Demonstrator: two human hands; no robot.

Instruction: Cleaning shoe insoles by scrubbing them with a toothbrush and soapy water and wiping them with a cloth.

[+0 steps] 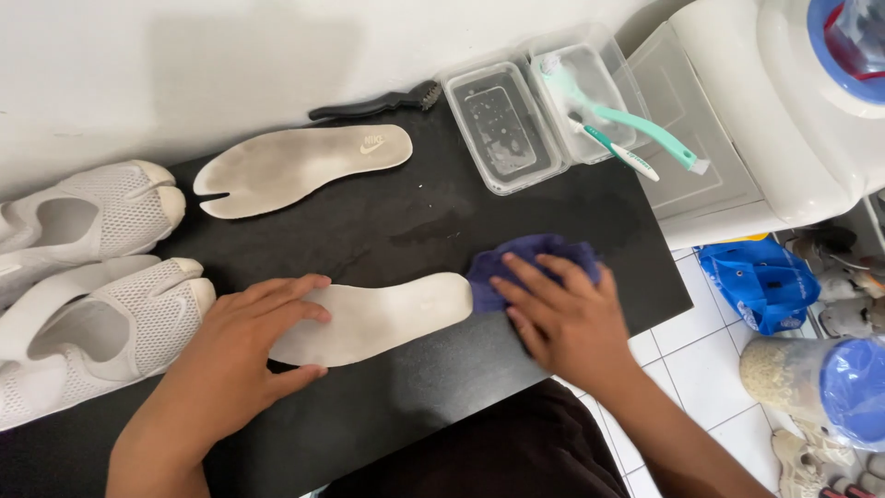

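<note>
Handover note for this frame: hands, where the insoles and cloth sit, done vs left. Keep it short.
Left hand: flat on the near insole, pinning its toe end to the black table.
Right hand: pressing a blue cloth against that insole's heel end.
Second insole lies apart near the wall, looks dirtier. Two white split-toe shoes at left. Two brushes rest across the clear tubs; a black brush lies by the wall.
Done: near insole looks cleaner and paler.
Left: probably wiping, then the far insole.

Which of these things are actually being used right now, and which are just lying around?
In use:
left hand pressing the near insole
right hand on the blue cloth

Lying about:
second insole
white split-toe shoes
black brush
toothbrushes
clear tubs
</note>
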